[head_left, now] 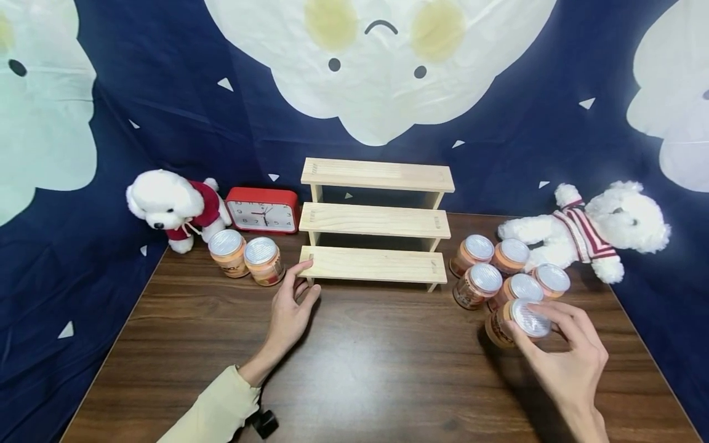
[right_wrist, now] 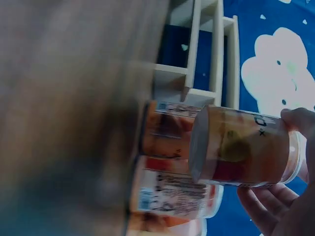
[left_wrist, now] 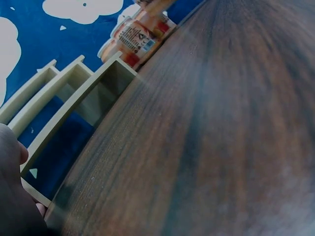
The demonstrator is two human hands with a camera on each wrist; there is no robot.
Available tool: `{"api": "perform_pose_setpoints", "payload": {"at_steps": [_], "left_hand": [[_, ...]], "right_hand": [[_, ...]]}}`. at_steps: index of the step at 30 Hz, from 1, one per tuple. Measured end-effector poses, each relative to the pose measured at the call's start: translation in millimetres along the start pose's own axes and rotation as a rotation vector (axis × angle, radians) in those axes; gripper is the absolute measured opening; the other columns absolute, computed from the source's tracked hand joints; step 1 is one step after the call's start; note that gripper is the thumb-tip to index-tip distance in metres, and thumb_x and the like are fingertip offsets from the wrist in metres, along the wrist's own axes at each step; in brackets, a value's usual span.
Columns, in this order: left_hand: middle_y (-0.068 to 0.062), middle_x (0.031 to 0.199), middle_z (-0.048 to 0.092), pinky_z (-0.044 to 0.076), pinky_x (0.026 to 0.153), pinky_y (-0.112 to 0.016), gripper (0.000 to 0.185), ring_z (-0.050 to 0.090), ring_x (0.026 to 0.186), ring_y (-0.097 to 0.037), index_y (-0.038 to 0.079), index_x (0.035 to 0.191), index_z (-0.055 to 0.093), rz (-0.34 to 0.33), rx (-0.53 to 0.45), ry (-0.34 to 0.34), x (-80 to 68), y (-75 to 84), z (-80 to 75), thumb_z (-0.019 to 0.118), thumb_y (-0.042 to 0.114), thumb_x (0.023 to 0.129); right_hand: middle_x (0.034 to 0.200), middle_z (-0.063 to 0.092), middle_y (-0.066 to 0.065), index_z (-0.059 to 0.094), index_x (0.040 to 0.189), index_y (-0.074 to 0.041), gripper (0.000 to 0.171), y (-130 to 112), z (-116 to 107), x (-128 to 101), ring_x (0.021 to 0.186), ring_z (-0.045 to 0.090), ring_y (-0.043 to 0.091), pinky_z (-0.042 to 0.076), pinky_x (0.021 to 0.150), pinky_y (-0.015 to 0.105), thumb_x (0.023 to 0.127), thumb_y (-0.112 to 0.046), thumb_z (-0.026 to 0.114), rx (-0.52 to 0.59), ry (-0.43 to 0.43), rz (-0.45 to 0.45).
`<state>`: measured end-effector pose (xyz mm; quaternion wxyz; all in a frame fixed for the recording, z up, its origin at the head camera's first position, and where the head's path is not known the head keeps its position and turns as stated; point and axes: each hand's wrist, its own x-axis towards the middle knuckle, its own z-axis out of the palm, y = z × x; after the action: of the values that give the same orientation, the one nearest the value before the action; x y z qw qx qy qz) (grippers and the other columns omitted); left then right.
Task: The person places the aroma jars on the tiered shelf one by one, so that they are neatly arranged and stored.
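My right hand (head_left: 570,344) grips a jar (head_left: 501,329) with an orange label and a silvery lid, thumb on one side and fingers on the other, near the lid. In the right wrist view this jar (right_wrist: 246,147) is raised off the table, in front of other jars (right_wrist: 172,189). Several matching jars (head_left: 471,289) stand grouped just beyond it. At the centre back stands a three-step wooden display shelf (head_left: 376,264). My left hand (head_left: 290,307) holds the left end of its lowest step, index finger at the top edge and thumb lower in front.
Two more jars (head_left: 264,261) stand left of the shelf, before a red clock (head_left: 263,211) and a white plush dog (head_left: 172,206). A white plush bear (head_left: 587,231) lies at the back right. Dark blue cloth (head_left: 183,123) hangs behind the brown wooden table (head_left: 354,369).
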<state>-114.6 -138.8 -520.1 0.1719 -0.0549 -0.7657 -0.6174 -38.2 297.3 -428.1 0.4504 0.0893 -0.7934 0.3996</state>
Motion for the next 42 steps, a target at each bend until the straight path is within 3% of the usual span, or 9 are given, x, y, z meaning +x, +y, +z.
{"api": "perform_pose_setpoints", "payload": {"at_steps": [6, 11, 14, 18, 24, 27, 34, 39, 42], "left_hand": [[-0.018, 0.157, 0.062, 0.055, 0.115, -0.024, 0.051, 0.065, 0.131, -0.022, 0.010, 0.151, 0.064, 0.021, -0.005, -0.008, 0.1, -7.3, -1.0, 0.074, 0.004, 0.101], [-0.013, 0.158, 0.063, 0.056, 0.114, -0.023, 0.052, 0.064, 0.132, -0.017, 0.013, 0.151, 0.065, 0.031, 0.000, -0.013, 0.4, -16.1, -0.9, 0.076, 0.004, 0.101], [-0.010, 0.158, 0.062, 0.055, 0.114, -0.022, 0.054, 0.063, 0.132, -0.014, 0.015, 0.151, 0.065, 0.028, 0.005, -0.012, 1.2, -19.2, -1.5, 0.076, 0.002, 0.100], [-0.007, 0.158, 0.063, 0.055, 0.114, -0.023, 0.055, 0.064, 0.130, -0.014, 0.016, 0.151, 0.065, 0.004, 0.018, -0.012, 1.7, -13.4, -1.8, 0.075, 0.000, 0.099], [-0.016, 0.155, 0.064, 0.058, 0.115, -0.030, 0.053, 0.065, 0.130, -0.021, 0.010, 0.149, 0.065, 0.019, -0.004, 0.000, -0.2, -1.0, -1.0, 0.074, -0.001, 0.098], [-0.016, 0.154, 0.064, 0.058, 0.114, -0.027, 0.053, 0.065, 0.129, -0.018, 0.010, 0.148, 0.066, 0.017, -0.009, 0.011, -0.9, 1.8, -0.4, 0.075, -0.002, 0.098], [-0.015, 0.160, 0.061, 0.055, 0.118, -0.032, 0.055, 0.063, 0.136, -0.026, 0.006, 0.151, 0.063, -0.070, 0.008, -0.020, -0.5, 12.5, 0.6, 0.073, -0.006, 0.098], [-0.011, 0.160, 0.061, 0.055, 0.118, -0.032, 0.055, 0.064, 0.134, -0.023, 0.011, 0.152, 0.063, -0.056, -0.008, -0.029, 0.9, -3.0, -0.5, 0.074, -0.003, 0.100], [-0.009, 0.160, 0.061, 0.055, 0.116, -0.026, 0.058, 0.065, 0.131, -0.019, 0.016, 0.153, 0.063, -0.008, -0.008, -0.028, 1.6, -21.8, -1.1, 0.075, -0.001, 0.099]], "right_hand": [[0.103, 0.077, 0.020, 0.082, 0.096, 0.011, 0.050, -16.2, 8.6, 21.6, 0.111, 0.068, -0.001, 0.051, 0.102, 0.011, 0.081, -0.033, 0.100, 0.037, -0.018, -0.029], [0.104, 0.078, 0.018, 0.082, 0.097, 0.011, 0.039, -31.3, 15.9, 37.0, 0.112, 0.069, 0.002, 0.053, 0.101, 0.012, 0.077, -0.017, 0.099, 0.075, -0.034, -0.015], [0.105, 0.078, 0.015, 0.081, 0.098, 0.013, 0.036, -40.5, 21.0, 44.8, 0.110, 0.069, 0.005, 0.052, 0.092, 0.010, 0.074, -0.008, 0.098, 0.112, -0.044, 0.001], [0.106, 0.078, 0.014, 0.081, 0.098, 0.015, 0.036, -49.0, 30.1, 51.6, 0.107, 0.069, 0.007, 0.052, 0.087, 0.011, 0.073, -0.005, 0.097, 0.161, -0.046, -0.003], [0.103, 0.078, 0.020, 0.082, 0.097, 0.011, 0.039, -45.7, 46.3, 57.2, 0.107, 0.069, 0.005, 0.051, 0.094, 0.014, 0.071, -0.014, 0.098, 0.171, -0.067, -0.050], [0.104, 0.077, 0.023, 0.083, 0.099, 0.008, 0.039, -42.8, 54.6, 58.4, 0.109, 0.069, 0.006, 0.051, 0.096, 0.015, 0.069, -0.013, 0.098, 0.177, -0.104, -0.055], [0.106, 0.075, 0.026, 0.085, 0.103, 0.004, 0.040, -48.0, 76.4, 59.4, 0.110, 0.068, 0.007, 0.052, 0.092, 0.016, 0.067, -0.009, 0.098, 0.205, -0.167, -0.044], [0.105, 0.076, 0.026, 0.085, 0.103, 0.002, 0.041, -55.4, 92.2, 66.0, 0.109, 0.069, 0.007, 0.054, 0.094, 0.018, 0.077, -0.027, 0.098, 0.252, -0.195, -0.093], [0.107, 0.077, 0.024, 0.086, 0.104, 0.001, 0.039, -60.4, 100.2, 72.4, 0.108, 0.070, 0.009, 0.055, 0.089, 0.017, 0.076, -0.022, 0.099, 0.274, -0.218, -0.110]]}}
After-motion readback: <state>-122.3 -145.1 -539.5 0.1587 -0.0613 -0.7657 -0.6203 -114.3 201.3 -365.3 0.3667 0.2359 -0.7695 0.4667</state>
